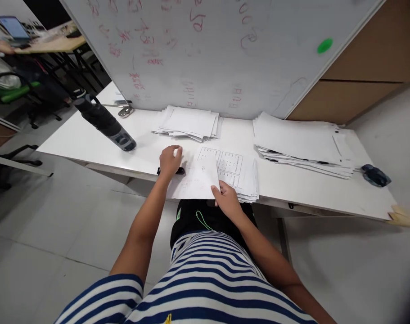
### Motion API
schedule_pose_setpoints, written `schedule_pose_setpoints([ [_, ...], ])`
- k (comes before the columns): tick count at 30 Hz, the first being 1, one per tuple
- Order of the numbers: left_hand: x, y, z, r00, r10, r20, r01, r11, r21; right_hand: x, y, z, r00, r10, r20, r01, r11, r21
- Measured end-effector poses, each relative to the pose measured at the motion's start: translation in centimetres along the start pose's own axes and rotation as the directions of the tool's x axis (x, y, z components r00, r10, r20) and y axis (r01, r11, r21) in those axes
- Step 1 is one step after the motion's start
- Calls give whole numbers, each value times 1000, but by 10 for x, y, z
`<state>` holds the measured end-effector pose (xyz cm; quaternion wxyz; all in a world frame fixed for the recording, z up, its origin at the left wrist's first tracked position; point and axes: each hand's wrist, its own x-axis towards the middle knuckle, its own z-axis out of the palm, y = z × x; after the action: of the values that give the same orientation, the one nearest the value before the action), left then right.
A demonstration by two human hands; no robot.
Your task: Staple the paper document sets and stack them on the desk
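Note:
My right hand (227, 197) pinches the lower right corner of a white paper sheet (198, 177) with faint marks. Beside the sheet's left part is my left hand (171, 159), fingers curled; whether it grips anything is hidden. A small black object (180, 171) lies partly behind my left wrist. Under and right of the held sheet, a paper stack (247, 175) shows a printed table on top. Further back on the desk sit a smaller paper pile (189, 122) and, to the right, a larger pile (292, 139).
On the white desk (367, 198), a dark bottle (106, 123) stands left, near a grey mouse-like object (125, 111). Sunglasses (376, 175) lie right. A whiteboard (218, 58) with red writing rises behind. A person's hand (5, 47) shows far left near a laptop (14, 28).

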<state>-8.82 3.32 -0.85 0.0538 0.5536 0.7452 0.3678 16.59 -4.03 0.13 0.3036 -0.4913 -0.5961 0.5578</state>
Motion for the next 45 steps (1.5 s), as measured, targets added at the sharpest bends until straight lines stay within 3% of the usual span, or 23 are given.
schedule_pose_setpoints([
  [3,-8,1,-12,982,-21,-187,-17,979,-201,5,-1,-5,1000,3,0,-3,1000,11],
  [5,-12,1,-16,976,-28,-218,-25,972,-233,7,-3,-16,1000,14,4,-14,999,29],
  [12,-7,-1,-14,989,-149,7,148,980,-134,-13,-18,-71,998,50,26,-50,998,35],
  [16,-3,-1,-16,974,-199,108,206,977,-55,-25,-7,-87,995,8,-100,4,993,115],
  [19,-2,0,-17,968,-213,131,220,975,-34,-24,10,-90,974,45,-221,9,971,237],
  [24,-1,1,-16,952,-228,203,221,974,57,-22,26,-85,973,110,-203,-50,958,281],
  [32,0,3,-17,946,-239,220,226,971,82,-18,22,-82,969,114,-220,-51,961,272],
  [34,0,3,-17,947,-236,219,223,972,79,-14,19,-84,948,83,-306,-26,982,186],
  [36,1,3,-17,949,-229,216,218,973,75,-9,17,-86,912,22,-409,-49,997,-57],
  [38,1,2,-16,955,-220,199,211,975,65,-4,15,-86,896,-31,-443,-153,915,-374],
  [40,-1,2,-15,964,-209,163,203,978,52,-1,15,-87,904,-20,-427,-261,765,-589],
  [42,-4,3,-13,976,-195,95,190,980,59,0,19,-89,903,21,-430,-332,669,-665],
  [45,-12,6,-9,986,-159,-47,164,979,122,2,31,-102,848,23,-529,-412,655,-633],
])
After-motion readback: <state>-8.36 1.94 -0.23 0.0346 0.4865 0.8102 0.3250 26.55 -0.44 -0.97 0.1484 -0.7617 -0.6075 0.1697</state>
